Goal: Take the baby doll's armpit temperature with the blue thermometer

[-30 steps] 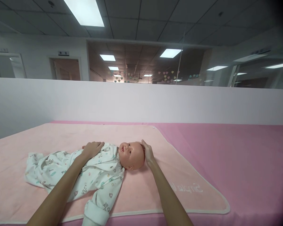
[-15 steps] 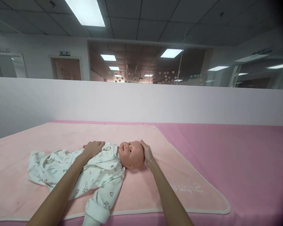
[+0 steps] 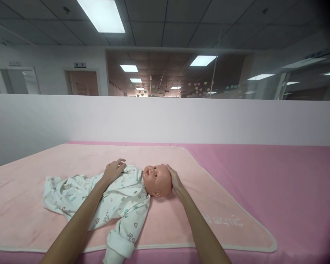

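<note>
A baby doll [image 3: 157, 180] in a white printed sleepsuit [image 3: 118, 200] lies on its back on a pale pink blanket [image 3: 57, 161], head to the right. My left hand [image 3: 114, 171] rests flat on the doll's chest and far shoulder, fingers spread. My right hand [image 3: 174, 179] cups the top of the doll's head from the right. One sleeve with a folded cuff [image 3: 120, 245] trails toward the blanket's near edge.
The blanket lies on a darker pink sheet [image 3: 277, 179] that covers the surface out to the right. A white partition wall [image 3: 165, 119] runs along the far edge, with an office and ceiling lights behind it.
My left hand has lifted slightly at the fingers on the doll's chest. The view has shifted a little, so the doll sits further right in the picture.
</note>
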A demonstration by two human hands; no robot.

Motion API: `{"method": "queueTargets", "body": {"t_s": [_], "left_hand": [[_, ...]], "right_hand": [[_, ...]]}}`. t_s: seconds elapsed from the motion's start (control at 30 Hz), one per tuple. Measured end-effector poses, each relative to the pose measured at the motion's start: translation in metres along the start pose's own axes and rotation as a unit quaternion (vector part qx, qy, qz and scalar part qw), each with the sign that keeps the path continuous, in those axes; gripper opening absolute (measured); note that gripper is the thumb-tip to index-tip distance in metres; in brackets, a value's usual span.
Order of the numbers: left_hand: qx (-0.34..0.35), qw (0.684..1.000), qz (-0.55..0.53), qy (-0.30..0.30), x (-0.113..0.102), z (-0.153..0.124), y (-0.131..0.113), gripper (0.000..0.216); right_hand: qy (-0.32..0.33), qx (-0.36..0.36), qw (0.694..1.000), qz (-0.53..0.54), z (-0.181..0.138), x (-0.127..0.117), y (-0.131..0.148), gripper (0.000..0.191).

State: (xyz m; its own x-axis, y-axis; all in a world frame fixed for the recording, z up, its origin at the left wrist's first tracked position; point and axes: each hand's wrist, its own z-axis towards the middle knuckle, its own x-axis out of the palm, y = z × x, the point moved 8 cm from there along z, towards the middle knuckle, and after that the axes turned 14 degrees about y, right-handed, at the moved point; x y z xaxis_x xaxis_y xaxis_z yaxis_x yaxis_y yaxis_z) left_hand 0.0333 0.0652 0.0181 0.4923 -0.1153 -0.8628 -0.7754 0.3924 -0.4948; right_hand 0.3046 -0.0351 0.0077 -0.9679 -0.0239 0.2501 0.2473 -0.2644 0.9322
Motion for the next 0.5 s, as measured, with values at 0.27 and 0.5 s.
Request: {"method": "queueTargets", "body": {"t_s": [0.27,0.5], "left_hand": [[0.18,0.893,-0.41,-0.041,-0.014,-0.021,-0.024,0.044],[0.206,0.923,-0.245,0.212,0.031,-0.032,-0.062,0.038]], "right_hand": [[0.045,0.016,0.999,0.002,-0.004,0.008,0.0,0.04],[0.065,0.039,0.997,0.001,-0.004,0.018,0.001,0.044]]}}
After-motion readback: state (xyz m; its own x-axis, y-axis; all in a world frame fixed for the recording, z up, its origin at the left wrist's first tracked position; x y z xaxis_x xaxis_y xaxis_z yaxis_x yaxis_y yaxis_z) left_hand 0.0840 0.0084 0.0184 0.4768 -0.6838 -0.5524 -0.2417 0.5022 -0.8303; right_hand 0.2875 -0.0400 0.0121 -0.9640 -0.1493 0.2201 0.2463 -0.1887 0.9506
